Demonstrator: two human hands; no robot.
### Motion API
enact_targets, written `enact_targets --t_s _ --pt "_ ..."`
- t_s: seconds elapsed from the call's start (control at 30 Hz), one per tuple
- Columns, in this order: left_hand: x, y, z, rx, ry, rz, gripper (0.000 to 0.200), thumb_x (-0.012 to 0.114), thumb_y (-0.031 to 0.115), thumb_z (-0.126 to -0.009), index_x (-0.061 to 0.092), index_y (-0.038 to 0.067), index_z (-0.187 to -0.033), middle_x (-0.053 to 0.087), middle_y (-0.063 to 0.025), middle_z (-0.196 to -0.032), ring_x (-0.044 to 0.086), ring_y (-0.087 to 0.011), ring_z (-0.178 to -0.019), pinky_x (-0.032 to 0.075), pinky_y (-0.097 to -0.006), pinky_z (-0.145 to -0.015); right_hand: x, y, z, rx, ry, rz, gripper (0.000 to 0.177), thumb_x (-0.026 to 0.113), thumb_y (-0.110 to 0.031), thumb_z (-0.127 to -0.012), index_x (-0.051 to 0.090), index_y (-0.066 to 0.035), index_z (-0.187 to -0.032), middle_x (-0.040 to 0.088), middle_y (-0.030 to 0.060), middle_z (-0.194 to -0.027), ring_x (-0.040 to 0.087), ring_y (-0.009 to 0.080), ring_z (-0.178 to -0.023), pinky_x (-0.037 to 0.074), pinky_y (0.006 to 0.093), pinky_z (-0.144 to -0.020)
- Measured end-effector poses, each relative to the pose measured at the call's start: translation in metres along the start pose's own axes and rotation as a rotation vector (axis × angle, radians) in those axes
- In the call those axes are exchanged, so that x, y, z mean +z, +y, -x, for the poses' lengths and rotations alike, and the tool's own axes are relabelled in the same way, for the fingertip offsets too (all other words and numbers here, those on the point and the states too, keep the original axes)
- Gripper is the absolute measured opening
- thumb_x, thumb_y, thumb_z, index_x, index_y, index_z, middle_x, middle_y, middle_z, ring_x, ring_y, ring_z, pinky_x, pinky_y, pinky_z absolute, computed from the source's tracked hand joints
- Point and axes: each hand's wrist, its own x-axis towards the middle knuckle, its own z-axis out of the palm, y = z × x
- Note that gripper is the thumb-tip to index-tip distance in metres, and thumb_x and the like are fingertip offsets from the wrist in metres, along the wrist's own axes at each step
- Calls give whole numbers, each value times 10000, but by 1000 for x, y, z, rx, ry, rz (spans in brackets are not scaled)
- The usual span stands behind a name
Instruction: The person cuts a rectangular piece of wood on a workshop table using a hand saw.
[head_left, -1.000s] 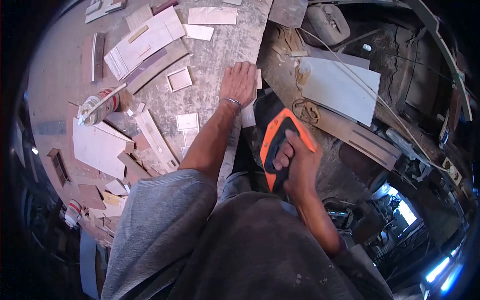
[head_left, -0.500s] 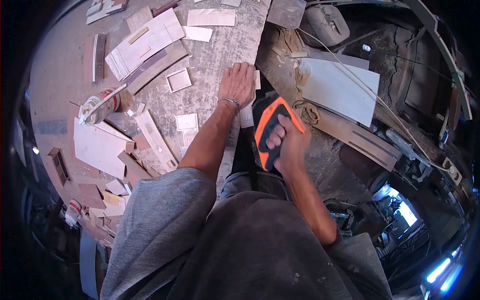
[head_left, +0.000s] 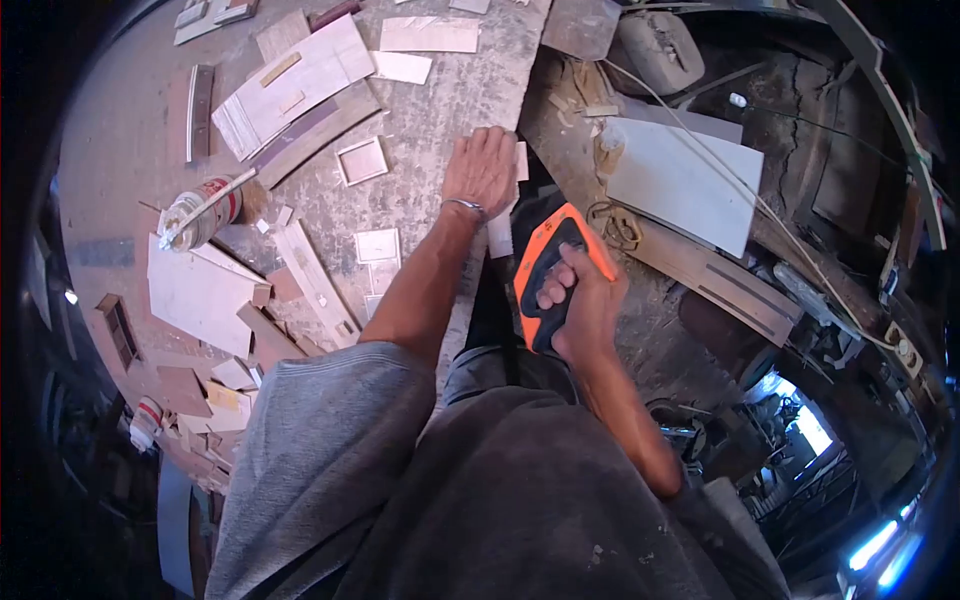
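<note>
My right hand (head_left: 588, 305) is wrapped round the orange and black handle of a handsaw (head_left: 541, 240), low beside the workbench edge. Its blade is mostly hidden against the dark background. My left hand (head_left: 480, 172), with a metal bracelet at the wrist, presses a light piece of wood (head_left: 499, 236) down on the bench edge. Parts of that piece show past the fingers and below the palm; the rest lies hidden under the hand. Left of this hand lie a small square wooden frame (head_left: 362, 161) and a pale square block (head_left: 377, 245).
The worn workbench (head_left: 440, 95) carries several boards and offcuts, including a wide pale board (head_left: 330, 60). A glue-smeared jar (head_left: 208, 212) with a stick across it lies at left. Beyond the bench edge, a white panel (head_left: 685, 185) and a slotted plank (head_left: 720, 285) lie at right.
The handsaw and my right hand have shifted slightly down and to the right. My left hand stays on the wood; the whole view has moved a little.
</note>
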Motion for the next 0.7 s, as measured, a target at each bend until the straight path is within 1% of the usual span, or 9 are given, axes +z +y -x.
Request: enact_targets --t_s 0.07,0.13,0.2,0.3,0.4,0.57,0.63,0.67,0.7 --pt "0 -1 -5 -4 21 -42 285 589 217 -915 590 73 -1161 574 -101 -1129 547 -280 -1104 407 -442 -922 5 -6 -13 -9 -6 46 340 610 -56 -968 546 -29 -1301 456 -22 -658 455 105 -499 394 295 -453" --pt "-1 2 0 -1 19 -61 226 556 209 -927 605 87 -1112 575 -88 -1087 551 -257 -1088 414 -423 -919 7 -1 -37 6 -23 64 356 618 -62 -968 543 -18 -1314 453 -24 -654 449 100 -493 388 291 -448" --pt "1 0 -5 0 73 -74 235 543 208 -937 611 88 -1127 583 -81 -1074 560 -253 -1069 419 -418 -894 11 -9 -45 -9 -60 62 365 630 -66 -966 541 -10 -1316 453 -24 -652 445 97 -491 383 289 -443" --pt "4 -4 -6 8 72 -51 262 548 213 -945 605 79 -1163 585 -91 -1105 559 -266 -1079 415 -427 -903 1 -12 -21 10 -35 66 362 659 -70 -957 559 -15 -1301 463 -23 -662 452 95 -506 384 290 -445" --pt "11 7 7 -5 -22 -32 316 567 230 -958 589 58 -1221 587 -114 -1159 551 -290 -1112 406 -442 -932 5 -37 22 11 16 144 70 603 -73 -976 534 -78 -986 434 -35 -653 426 95 -495 367 280 -445" --pt "3 2 -1 0 16 -58 299 556 239 -983 594 56 -1217 589 -118 -1142 549 -296 -1104 406 -441 -928 14 -45 -13 32 -90 174 131 604 -98 -977 506 -100 -890 421 -38 -639 415 89 -488 366 280 -445" --pt "7 7 10 -9 0 -18 294 553 240 -989 597 55 -1212 585 -118 -1142 543 -296 -1106 406 -438 -926 -13 -41 -15 88 -128 89 84 626 -101 -972 582 -58 -1029 441 -38 -637 430 87 -488 373 280 -439" --pt "5 2 0 -7 21 -16 291 551 241 -992 598 54 -1210 582 -118 -1142 540 -297 -1106 406 -437 -925 -16 -44 -22 92 -172 39 146 637 -102 -970 621 -37 -1099 451 -38 -636 438 86 -488 376 280 -436" --pt "3 3 -2 -17 1 -46 290 545 243 -1000 600 49 -1209 582 -120 -1138 545 -300 -1098 410 -439 -920 -16 -49 -4 96 -96 59 169 639 -99 -965 625 -36 -1122 446 -39 -631 431 83 -483 366 277 -432"
